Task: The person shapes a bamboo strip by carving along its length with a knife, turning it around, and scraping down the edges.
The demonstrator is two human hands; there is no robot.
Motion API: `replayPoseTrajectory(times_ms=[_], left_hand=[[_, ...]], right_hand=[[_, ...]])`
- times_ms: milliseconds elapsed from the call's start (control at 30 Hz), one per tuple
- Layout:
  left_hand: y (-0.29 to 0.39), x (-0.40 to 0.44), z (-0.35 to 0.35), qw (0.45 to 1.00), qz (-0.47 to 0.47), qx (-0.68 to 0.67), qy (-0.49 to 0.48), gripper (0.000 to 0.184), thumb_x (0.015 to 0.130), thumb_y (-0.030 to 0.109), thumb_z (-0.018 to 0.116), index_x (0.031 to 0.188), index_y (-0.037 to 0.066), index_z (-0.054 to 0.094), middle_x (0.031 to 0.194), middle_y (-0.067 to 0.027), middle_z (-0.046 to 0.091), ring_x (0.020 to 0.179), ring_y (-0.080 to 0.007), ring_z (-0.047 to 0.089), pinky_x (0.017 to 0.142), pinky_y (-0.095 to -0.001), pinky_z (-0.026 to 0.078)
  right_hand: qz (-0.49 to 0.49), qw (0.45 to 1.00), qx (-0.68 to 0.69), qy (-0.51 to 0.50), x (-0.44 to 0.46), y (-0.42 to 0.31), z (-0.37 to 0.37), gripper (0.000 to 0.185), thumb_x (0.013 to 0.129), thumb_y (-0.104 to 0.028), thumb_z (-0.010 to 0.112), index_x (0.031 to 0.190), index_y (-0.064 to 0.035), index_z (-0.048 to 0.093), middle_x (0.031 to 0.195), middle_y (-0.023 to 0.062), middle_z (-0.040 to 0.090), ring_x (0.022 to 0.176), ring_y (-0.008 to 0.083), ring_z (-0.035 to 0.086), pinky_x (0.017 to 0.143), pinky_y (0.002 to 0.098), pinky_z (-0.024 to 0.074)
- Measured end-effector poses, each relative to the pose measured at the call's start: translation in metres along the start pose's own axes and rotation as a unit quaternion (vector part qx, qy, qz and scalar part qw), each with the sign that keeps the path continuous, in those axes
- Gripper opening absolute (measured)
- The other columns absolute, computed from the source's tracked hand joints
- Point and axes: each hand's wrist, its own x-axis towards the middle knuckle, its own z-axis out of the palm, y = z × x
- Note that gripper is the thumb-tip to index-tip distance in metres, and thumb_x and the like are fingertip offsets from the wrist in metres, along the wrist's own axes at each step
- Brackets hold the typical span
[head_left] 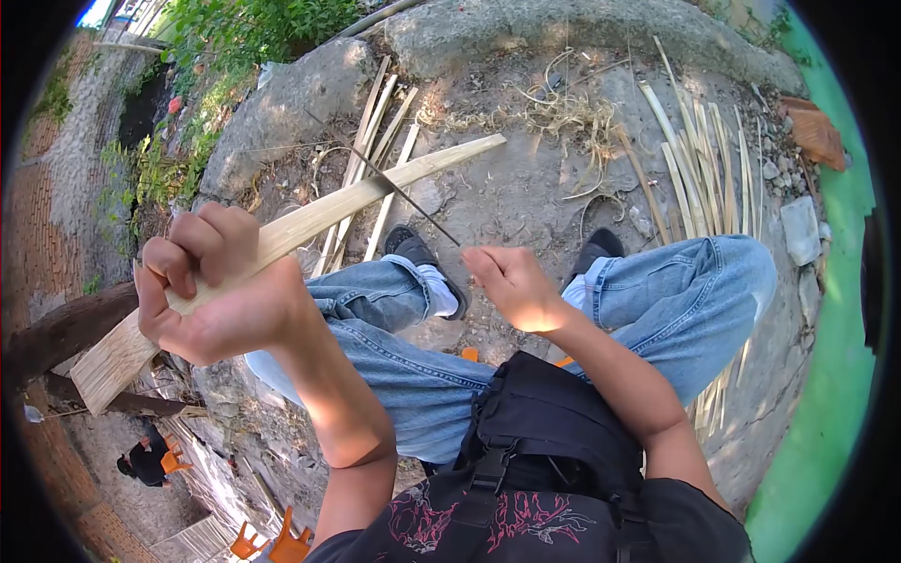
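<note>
As your left hand (230, 314) clamps the wooden strip (324, 211) above your legs (404, 371), your right hand (526, 293) grips the thin dark rod (424, 214) crossing it, apparently scraping; another stroke needs steady support.

Nothing readable as a word, label, brand, number or sign. On the black shirt (690, 525), just a pink and pale print (535, 519) (perhaps stylised lettering, too tangled to make out), partly hidden behind a dark strap (490, 469).
</note>
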Motion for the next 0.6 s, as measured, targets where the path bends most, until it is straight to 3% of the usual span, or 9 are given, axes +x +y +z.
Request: replayPoseTrajectory(times_ms=[67,100,200,300,433,600], left_hand=[[0.001,-0.002,-0.006,1.000,0.000,0.013,-0.002,0.034,0.081,0.029,0.046,0.062,0.016,0.021,0.054,0.0016,0.015,0.047,-0.0094,0.013,0.044,-0.0267,0.011],[0.000,0.001,-0.013,1.000,0.008,0.013,0.004,0.034,0.081,0.029,0.046,0.062,0.016,0.021,0.054,0.0017,0.015,0.047,-0.0093,0.013,0.044,-0.0265,0.011],[0.008,0.005,-0.010,0.999,0.024,0.016,-0.022,0.035,0.083,0.031,0.047,0.062,0.016,0.023,0.053,0.0016,0.017,0.047,-0.0091,0.015,0.044,-0.0259,0.012],[0.035,0.001,-0.007,0.997,0.015,0.010,-0.077,0.037,0.086,0.033,0.046,0.061,0.016,0.023,0.053,0.0012,0.020,0.047,-0.0090,0.018,0.044,-0.0254,0.014],[0.050,0.003,-0.004,0.992,0.008,0.044,-0.116,0.037,0.086,0.034,0.046,0.061,0.017,0.024,0.054,0.0010,0.022,0.048,-0.0104,0.018,0.046,-0.0271,0.016],[0.044,0.002,0.007,0.991,0.007,0.039,-0.124,0.037,0.086,0.033,0.046,0.061,0.017,0.023,0.054,0.0010,0.021,0.048,-0.0101,0.018,0.046,-0.0271,0.015]], right_hand=[[-0.029,0.999,0.034,-0.010,0.003,0.015,0.005,0.051,0.097,-0.039,0.046,0.064,-0.0003,0.049,0.051,0.0009,0.040,0.051,0.0115,0.037,0.050,0.0307,0.0328],[0.082,0.996,0.015,-0.012,0.012,0.039,0.001,0.052,0.097,-0.039,0.046,0.062,-0.0016,0.048,0.052,0.0007,0.040,0.051,0.0107,0.036,0.050,0.0307,0.0325],[0.106,0.993,-0.054,0.025,0.025,0.051,-0.013,0.055,0.098,-0.042,0.045,0.059,-0.0033,0.046,0.051,0.0002,0.039,0.049,0.0098,0.035,0.048,0.0296,0.0318],[0.121,0.991,-0.060,-0.015,0.009,0.029,0.000,0.058,0.098,-0.044,0.043,0.056,-0.0037,0.046,0.050,0.0002,0.040,0.049,0.0092,0.037,0.047,0.0288,0.0317],[0.119,0.988,0.068,-0.066,0.000,0.018,0.017,0.058,0.098,-0.045,0.041,0.057,-0.0037,0.046,0.051,0.0001,0.042,0.050,0.0087,0.039,0.048,0.0271,0.0327],[0.060,0.994,0.070,-0.064,-0.015,-0.035,0.022,0.059,0.098,-0.043,0.045,0.062,0.0036,0.049,0.050,0.0051,0.039,0.052,0.0113,0.035,0.048,0.0339,0.0317]])
